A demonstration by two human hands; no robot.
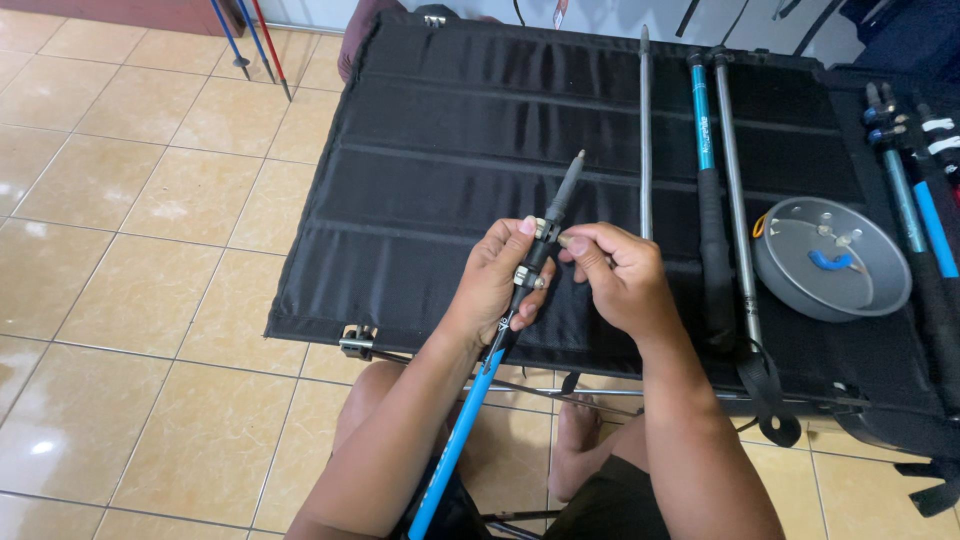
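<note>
My left hand (500, 275) grips a blue trekking pole section (465, 425) near its black clamp collar, from which a thin grey shaft (568, 188) sticks up and away. The pole slants from the bottom of the view up over the black folding table (400, 230). My right hand (618, 275) pinches a small part at the clamp, fingertips touching the collar next to my left thumb. Both hands hover above the table's near edge.
On the table lie a thin grey rod (645, 130), a teal pole section (705, 150) and a grey pole (735, 200) with a black strap. A grey metal bowl (800, 285) holds small parts. More blue poles (915, 200) lie at right. Tiled floor (140, 250) spreads left.
</note>
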